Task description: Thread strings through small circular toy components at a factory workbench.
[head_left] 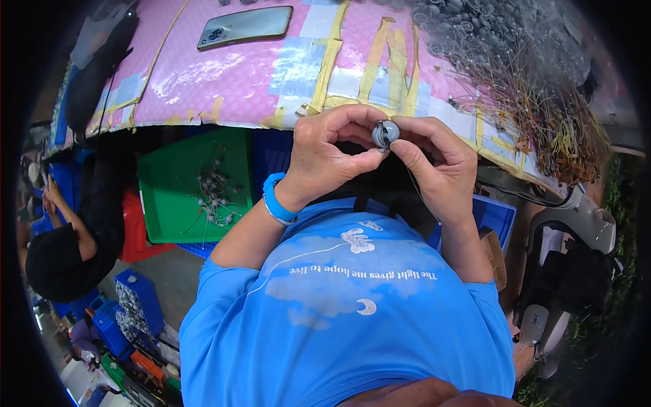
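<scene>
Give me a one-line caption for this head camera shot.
Both hands, left hand and right hand, pinch a small grey round part beside a pink taped table.

The table wears a pink cover with a fine dotted pattern, patched with yellow tape strips and pale blue-grey tape toward its near edge. A phone at the far edge is dull olive-grey. The part between the left hand and right hand is grey. The wristband is bright blue. The shirt is blue with a white cloud, moon and lettering print. Below the table's near edge sits a green tray of grey parts; blue crates stand lower. Wires at the table's right corner are yellowish-brown with grey heads.
</scene>
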Action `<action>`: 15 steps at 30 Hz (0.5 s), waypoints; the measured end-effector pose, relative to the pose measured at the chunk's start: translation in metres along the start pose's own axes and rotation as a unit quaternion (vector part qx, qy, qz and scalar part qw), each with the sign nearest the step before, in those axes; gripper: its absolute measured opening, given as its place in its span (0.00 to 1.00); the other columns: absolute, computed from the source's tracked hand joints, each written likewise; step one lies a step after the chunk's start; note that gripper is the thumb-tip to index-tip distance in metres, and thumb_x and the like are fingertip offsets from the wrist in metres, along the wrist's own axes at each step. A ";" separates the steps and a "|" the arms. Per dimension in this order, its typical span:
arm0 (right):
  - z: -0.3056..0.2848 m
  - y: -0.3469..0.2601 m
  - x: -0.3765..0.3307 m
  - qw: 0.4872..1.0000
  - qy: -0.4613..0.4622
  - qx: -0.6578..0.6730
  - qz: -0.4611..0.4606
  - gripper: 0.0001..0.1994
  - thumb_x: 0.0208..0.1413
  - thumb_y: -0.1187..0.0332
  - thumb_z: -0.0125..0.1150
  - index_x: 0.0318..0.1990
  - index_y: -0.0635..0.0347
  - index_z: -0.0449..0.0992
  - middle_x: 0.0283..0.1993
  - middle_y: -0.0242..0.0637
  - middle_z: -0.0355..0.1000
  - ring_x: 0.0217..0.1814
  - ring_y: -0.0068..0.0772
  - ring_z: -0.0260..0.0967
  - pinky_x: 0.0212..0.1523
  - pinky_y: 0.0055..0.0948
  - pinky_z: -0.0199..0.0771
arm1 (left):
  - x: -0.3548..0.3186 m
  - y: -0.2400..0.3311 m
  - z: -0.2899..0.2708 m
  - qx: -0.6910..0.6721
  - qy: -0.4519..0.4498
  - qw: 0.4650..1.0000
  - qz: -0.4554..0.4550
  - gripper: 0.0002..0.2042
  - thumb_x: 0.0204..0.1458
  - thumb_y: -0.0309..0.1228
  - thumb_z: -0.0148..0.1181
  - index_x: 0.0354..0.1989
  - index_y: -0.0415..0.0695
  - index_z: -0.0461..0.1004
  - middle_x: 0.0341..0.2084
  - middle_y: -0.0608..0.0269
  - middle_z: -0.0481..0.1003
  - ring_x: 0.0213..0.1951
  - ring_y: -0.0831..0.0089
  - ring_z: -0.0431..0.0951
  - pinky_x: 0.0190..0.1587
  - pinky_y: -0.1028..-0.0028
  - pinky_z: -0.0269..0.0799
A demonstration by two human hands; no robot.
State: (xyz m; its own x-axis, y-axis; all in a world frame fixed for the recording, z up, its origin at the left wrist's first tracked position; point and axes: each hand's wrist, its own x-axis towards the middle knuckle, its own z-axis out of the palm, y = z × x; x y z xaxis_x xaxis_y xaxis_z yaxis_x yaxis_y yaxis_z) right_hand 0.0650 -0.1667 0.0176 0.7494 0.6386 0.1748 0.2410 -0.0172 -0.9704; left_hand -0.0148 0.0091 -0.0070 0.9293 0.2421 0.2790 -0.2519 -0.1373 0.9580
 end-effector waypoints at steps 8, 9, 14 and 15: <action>0.001 -0.004 -0.005 0.999 0.000 0.008 0.049 0.11 0.52 0.82 0.67 0.44 0.69 0.81 0.41 0.35 0.78 0.43 0.21 0.75 0.46 0.19 0.74 | -0.010 0.003 0.005 0.099 0.025 0.994 0.035 0.19 0.39 0.17 0.70 0.44 0.35 0.77 0.34 0.60 0.81 0.34 0.76 0.84 0.37 0.78 0.80; 0.003 -0.003 -0.005 0.997 0.002 0.008 0.070 0.11 0.52 0.82 0.67 0.43 0.69 0.81 0.39 0.34 0.78 0.42 0.20 0.75 0.45 0.19 0.74 | -0.012 0.004 0.005 0.162 0.031 0.983 0.080 0.19 0.38 0.17 0.71 0.43 0.35 0.78 0.32 0.60 0.81 0.32 0.75 0.84 0.35 0.79 0.80; 0.004 0.001 -0.004 0.990 0.010 0.057 0.127 0.10 0.51 0.82 0.68 0.42 0.67 0.81 0.39 0.34 0.79 0.39 0.20 0.75 0.43 0.18 0.75 | -0.007 0.011 0.008 0.251 0.025 0.955 0.159 0.18 0.36 0.17 0.70 0.41 0.36 0.78 0.28 0.59 0.79 0.28 0.72 0.83 0.32 0.78 0.80; 0.004 0.003 -0.004 0.990 0.010 0.054 0.130 0.10 0.52 0.81 0.67 0.42 0.67 0.81 0.40 0.35 0.79 0.40 0.20 0.75 0.44 0.19 0.75 | -0.006 0.010 0.007 0.243 0.016 0.959 0.146 0.19 0.37 0.16 0.69 0.42 0.37 0.78 0.30 0.60 0.79 0.29 0.72 0.84 0.32 0.78 0.80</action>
State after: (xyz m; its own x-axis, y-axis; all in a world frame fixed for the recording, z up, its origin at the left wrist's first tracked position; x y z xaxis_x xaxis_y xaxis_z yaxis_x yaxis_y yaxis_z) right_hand 0.0605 -0.1663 0.0135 0.7892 0.6088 -0.0802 -0.0279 -0.0949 -0.9951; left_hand -0.0213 -0.0001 0.0005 0.8276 0.1542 0.5398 -0.3367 -0.6330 0.6971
